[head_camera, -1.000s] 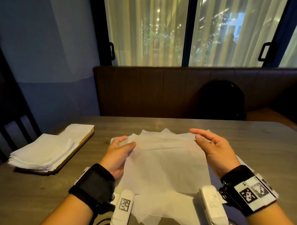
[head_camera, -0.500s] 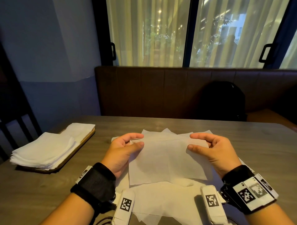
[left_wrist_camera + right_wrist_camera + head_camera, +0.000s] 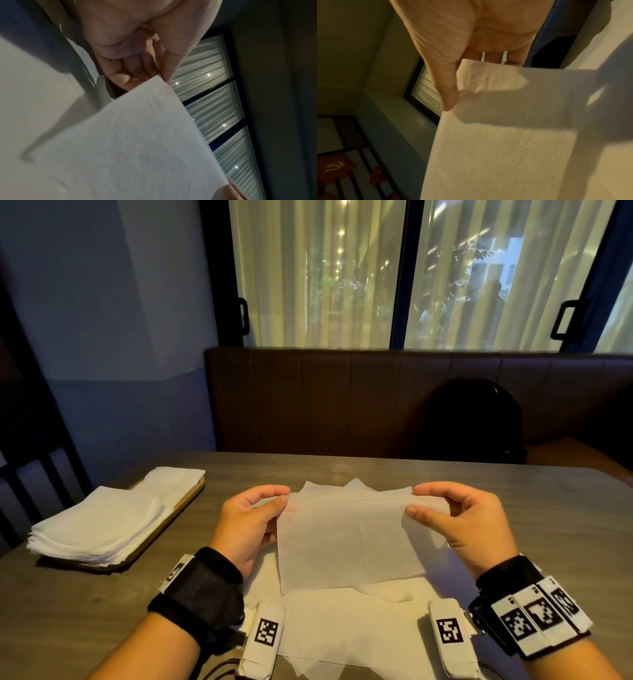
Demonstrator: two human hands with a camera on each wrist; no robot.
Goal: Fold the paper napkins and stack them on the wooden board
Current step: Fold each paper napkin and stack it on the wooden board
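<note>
A white paper napkin [image 3: 346, 537] hangs doubled over between my hands, above the table's middle. My left hand [image 3: 274, 499] pinches its upper left corner between thumb and fingers, and my right hand [image 3: 416, 501] pinches the upper right corner. In the left wrist view the napkin [image 3: 128, 142] runs down from my left hand [image 3: 161, 77]. In the right wrist view my right hand [image 3: 453, 86] grips the napkin's [image 3: 505, 142] edge. Under it lies a loose pile of unfolded napkins [image 3: 342, 621]. A stack of folded napkins [image 3: 99, 525] sits on the wooden board [image 3: 178, 508] at the left.
The grey wooden table [image 3: 548, 525] stretches to a brown padded bench back [image 3: 342, 398], where a dark backpack [image 3: 476, 422] sits. A dark chair [image 3: 30, 467] stands past the table's left edge. Curtained windows fill the far wall.
My hands have lifted the top napkin off the pile and brought its near edge up to the far edge, doubling it. Both hands went from loosely touching to pinching the upper corners.
</note>
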